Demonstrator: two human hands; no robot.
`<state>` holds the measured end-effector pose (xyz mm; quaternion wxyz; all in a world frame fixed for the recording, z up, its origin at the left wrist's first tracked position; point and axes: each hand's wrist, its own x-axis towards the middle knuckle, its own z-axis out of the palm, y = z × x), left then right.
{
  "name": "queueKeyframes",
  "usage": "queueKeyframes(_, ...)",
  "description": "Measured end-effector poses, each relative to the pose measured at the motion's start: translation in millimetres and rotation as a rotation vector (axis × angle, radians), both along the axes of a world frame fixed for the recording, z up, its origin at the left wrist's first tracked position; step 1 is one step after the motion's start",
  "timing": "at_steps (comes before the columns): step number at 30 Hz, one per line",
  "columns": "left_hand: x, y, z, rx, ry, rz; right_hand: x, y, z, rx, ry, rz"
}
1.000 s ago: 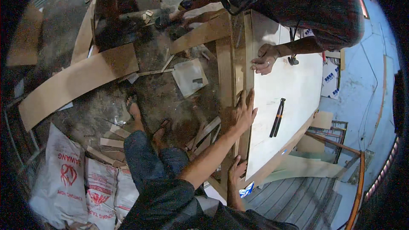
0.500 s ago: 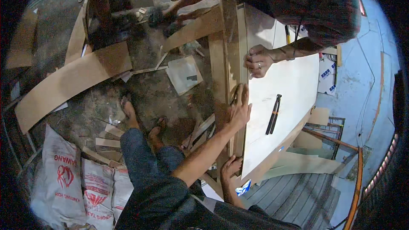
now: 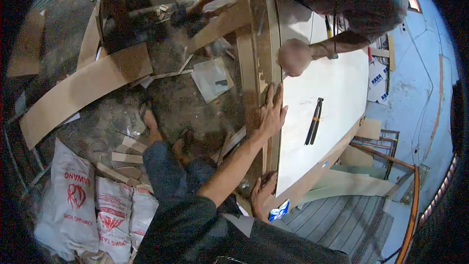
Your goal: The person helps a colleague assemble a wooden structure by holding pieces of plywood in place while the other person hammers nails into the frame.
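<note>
A large white panel [image 3: 337, 88] lies on a wooden frame [image 3: 261, 49]. My left hand [image 3: 272, 112] rests on the panel's left edge, its fingers stretched out and somewhat apart. Lower down, by the near corner, my right hand [image 3: 264, 194] curls its fingers against the same edge; its grip is partly hidden. Black pincers with orange bands [image 3: 314, 121] lie on the panel, right of my left hand. Just beyond that hand, a co-worker's hand [image 3: 294, 57] bears on the panel edge; its fingers are blurred.
A curved brown board [image 3: 88, 93] and scattered offcuts [image 3: 128, 158] lie on the floor to the left. White sacks [image 3: 73, 195] stand at the lower left. A blue-and-white packet [image 3: 279, 211] sits beside my right forearm, near grey corrugated sheeting [image 3: 337, 230].
The whole view has shifted slightly, with the pincers and panel appearing higher. My left hand stays on the edge. My right hand sits a little closer to the near corner.
</note>
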<state>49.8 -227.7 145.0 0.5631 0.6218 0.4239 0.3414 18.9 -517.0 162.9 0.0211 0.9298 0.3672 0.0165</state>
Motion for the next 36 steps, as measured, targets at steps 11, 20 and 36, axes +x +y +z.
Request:
queueKeyframes(11, 4, -4, 0, 0.049, 0.011, 0.040, -23, -35, 62, -0.021, 0.326, -0.018)
queueKeyframes(20, 4, 2, -20, 0.118, 0.051, 0.032, 27, -52, 57, 0.227, 0.189, -0.016)
queueKeyframes(36, -10, 1, -31, 0.279, 0.085, 0.089, 54, -78, 43, 0.216, 0.065, 0.122)
